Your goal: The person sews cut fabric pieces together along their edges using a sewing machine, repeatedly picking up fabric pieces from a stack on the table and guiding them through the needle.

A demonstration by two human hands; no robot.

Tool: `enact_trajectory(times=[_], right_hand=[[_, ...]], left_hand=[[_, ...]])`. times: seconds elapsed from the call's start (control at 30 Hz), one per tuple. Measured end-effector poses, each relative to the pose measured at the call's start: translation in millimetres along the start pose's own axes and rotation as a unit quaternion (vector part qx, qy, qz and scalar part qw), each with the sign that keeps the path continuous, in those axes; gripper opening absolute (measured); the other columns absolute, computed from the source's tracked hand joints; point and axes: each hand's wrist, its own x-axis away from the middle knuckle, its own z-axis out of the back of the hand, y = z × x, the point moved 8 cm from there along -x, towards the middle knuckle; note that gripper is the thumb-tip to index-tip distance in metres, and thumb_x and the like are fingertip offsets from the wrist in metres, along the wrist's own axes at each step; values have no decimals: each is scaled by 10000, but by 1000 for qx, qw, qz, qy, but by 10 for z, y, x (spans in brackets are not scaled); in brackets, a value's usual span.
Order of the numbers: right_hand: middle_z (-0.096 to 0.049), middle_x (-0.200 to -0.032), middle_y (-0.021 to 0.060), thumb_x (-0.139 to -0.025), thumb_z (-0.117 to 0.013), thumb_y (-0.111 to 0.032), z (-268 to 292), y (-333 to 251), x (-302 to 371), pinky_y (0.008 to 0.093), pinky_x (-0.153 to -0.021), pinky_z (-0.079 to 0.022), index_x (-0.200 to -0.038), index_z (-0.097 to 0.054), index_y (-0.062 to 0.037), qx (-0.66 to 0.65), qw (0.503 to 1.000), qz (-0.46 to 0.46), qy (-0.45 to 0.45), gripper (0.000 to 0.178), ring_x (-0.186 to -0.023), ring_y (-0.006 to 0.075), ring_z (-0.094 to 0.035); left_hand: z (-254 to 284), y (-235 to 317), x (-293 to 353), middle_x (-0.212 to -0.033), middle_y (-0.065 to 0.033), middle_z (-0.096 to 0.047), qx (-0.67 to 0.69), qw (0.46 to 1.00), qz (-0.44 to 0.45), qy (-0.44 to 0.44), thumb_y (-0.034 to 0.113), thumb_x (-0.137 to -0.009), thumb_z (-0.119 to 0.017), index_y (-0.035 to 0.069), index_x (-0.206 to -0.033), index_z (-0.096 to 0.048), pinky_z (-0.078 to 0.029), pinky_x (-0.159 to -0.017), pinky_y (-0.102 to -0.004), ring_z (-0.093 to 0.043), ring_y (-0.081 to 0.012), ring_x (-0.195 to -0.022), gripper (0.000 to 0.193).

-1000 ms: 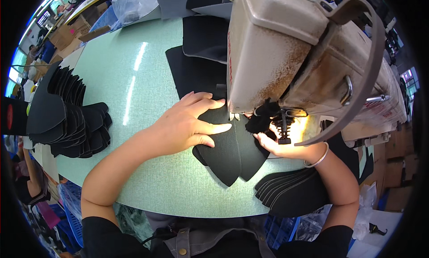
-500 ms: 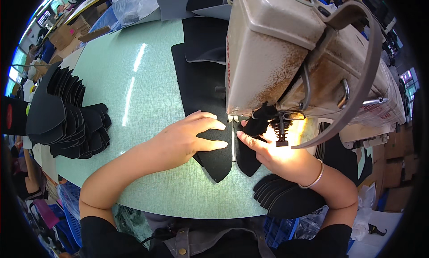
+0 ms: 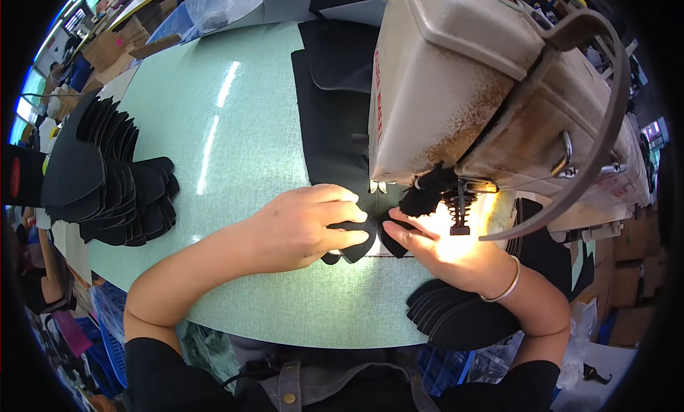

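Note:
A beige sewing machine with rusty stains stands over a pale green table. Under its needle area lie black fabric pieces, their pointed near ends split by a narrow light gap. My left hand rests on the left piece, fingers apart and pressing down, holding nothing. On the right side of the gap, my right hand lies with fingers stretched out over the right piece, mostly hidden by hand and machine. A lamp glares on that hand, beside a black spring on the machine.
A fanned stack of black cut pieces lies at the table's left. Another stack of black pieces sits by my right forearm. A curved grey bar arches at the machine's right. Blue crates stand below the near edge.
The black fabric pieces have slid away from me under the machine, so their near ends lie farther from the table's front edge. Both hands stay on them; the view has shifted slightly.

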Motion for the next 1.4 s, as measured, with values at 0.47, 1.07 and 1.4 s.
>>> enact_trajectory(times=[0.47,1.07,1.4], right_hand=[[-656,-1101,77,-758,-580,-9,154,82,-138,344,-815,-512,-1218,-608,-119,175,982,50,54,473,-953,237,-641],[-630,-706,95,-681,-592,-90,255,91,-80,385,-709,-501,-813,-660,-47,188,976,55,95,155,-695,272,-617],[-553,-589,51,-684,-584,-102,334,-21,-147,322,-549,-457,-630,-561,-91,221,967,47,120,60,-535,214,-552]], left_hand=[[44,-137,-21,-1003,-52,-601,-27,999,10,41,-35,-673,-635,49,-943,-653,-522,-753,-308,-585,-227,-944,283],[87,-240,-41,-969,-22,-614,-42,997,29,53,-74,-663,-634,47,-945,-665,-524,-696,-293,-581,-204,-863,308],[-29,-172,-37,-1053,-127,-546,-94,992,80,39,3,-726,-611,-74,-1063,-592,-511,-785,-305,-554,-247,-944,346]])
